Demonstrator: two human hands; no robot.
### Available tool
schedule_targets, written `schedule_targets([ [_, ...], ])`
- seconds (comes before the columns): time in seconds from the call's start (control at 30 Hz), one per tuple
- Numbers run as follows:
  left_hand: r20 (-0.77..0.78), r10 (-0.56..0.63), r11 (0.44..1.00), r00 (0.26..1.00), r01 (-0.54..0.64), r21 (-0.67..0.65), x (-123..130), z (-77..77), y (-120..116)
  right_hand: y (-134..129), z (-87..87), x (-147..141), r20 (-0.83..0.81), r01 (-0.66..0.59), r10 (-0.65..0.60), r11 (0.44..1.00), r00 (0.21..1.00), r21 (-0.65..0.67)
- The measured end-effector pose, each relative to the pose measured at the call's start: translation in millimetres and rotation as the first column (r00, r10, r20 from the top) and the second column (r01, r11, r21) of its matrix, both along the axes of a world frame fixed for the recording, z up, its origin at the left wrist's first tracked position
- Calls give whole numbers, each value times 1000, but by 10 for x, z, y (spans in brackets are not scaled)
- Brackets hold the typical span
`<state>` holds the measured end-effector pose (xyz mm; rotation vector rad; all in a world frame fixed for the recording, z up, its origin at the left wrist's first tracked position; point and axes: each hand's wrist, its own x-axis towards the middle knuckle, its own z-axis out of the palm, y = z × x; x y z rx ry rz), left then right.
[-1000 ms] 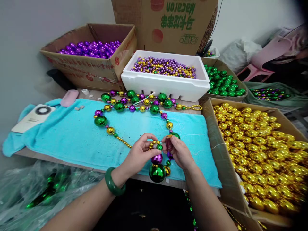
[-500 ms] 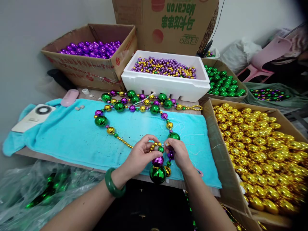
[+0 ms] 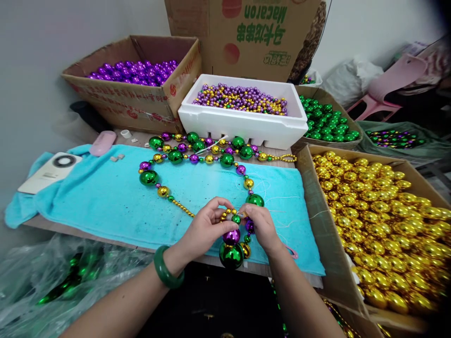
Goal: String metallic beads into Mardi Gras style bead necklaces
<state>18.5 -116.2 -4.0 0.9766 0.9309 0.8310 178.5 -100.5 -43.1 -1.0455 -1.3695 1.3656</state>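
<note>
A long strand of green, purple and gold beads (image 3: pixel 192 157) loops across a turquoise towel (image 3: pixel 105 197). My left hand (image 3: pixel 206 230), with a green bangle (image 3: pixel 165 272) on its wrist, pinches the strand at some small gold and green beads near the towel's front edge. My right hand (image 3: pixel 262 227) pinches the same strand just to the right, fingertips nearly touching the left ones. Below them hang a purple bead (image 3: pixel 231 236) and a large green ball (image 3: pixel 230 255). A thin white thread (image 3: pixel 282 197) trails to the right.
A box of gold balls (image 3: pixel 380 220) stands at the right. Behind are a white foam tray of small mixed beads (image 3: pixel 243 123), a box of purple balls (image 3: pixel 134 72) and a box of green balls (image 3: pixel 326 123). A phone box (image 3: pixel 49 171) lies at the left.
My right hand has moved slightly down and left, closing in on my left hand at the strand. The hanging green ball has barely shifted.
</note>
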Motion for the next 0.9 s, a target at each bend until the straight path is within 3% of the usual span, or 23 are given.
schedule_targets([
  [0.27, -23, -23, 1000, 999, 24, 20, 5, 16, 10, 36, -40, 12, 37, 43, -44, 998, 998, 35],
  [0.9, -34, -26, 1000, 999, 27, 12, -27, -12, 7, 30, -47, 34, 177, -19, -16, 981, 984, 194],
])
